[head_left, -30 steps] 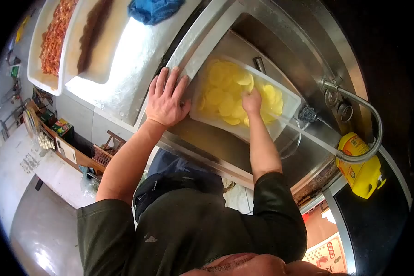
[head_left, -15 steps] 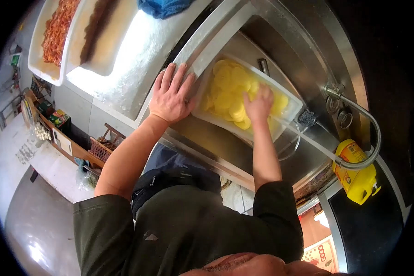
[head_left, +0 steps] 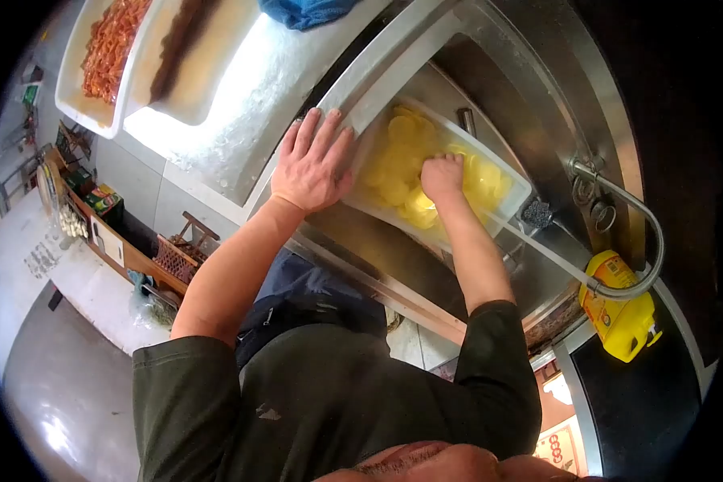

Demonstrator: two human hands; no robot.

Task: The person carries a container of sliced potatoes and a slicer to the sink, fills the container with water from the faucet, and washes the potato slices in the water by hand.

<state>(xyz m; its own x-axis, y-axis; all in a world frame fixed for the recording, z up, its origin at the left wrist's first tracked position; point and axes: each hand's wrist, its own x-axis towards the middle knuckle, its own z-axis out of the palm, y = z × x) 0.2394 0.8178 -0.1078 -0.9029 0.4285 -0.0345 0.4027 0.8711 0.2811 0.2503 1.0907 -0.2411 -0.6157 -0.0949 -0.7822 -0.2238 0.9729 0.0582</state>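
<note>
My left hand (head_left: 312,167) lies flat with fingers spread on the metal rim of the sink (head_left: 381,68), beside a white plastic tub (head_left: 502,166). Thin round yellow slices, which look like potato (head_left: 398,153), sit in water in the tub. Over them, my right hand (head_left: 443,177) is closed, knuckles up; whatever its curled fingers hold is hidden. A stream of water runs into the tub's near right corner from a flexible hose tap (head_left: 647,265).
A black scouring pad (head_left: 536,214) is in the sink right of the tub. Beyond stands a yellow jug (head_left: 618,309). On the steel counter (head_left: 241,104) at upper left are a tub of orange-red pieces (head_left: 112,52), a tub of cloudy liquid (head_left: 205,80) and a blue cloth (head_left: 307,10).
My right hand has gone from loosely spread fingers among the slices to a closed fist, slightly left within the tub. My left hand stays on the rim; the view has shifted a little.
</note>
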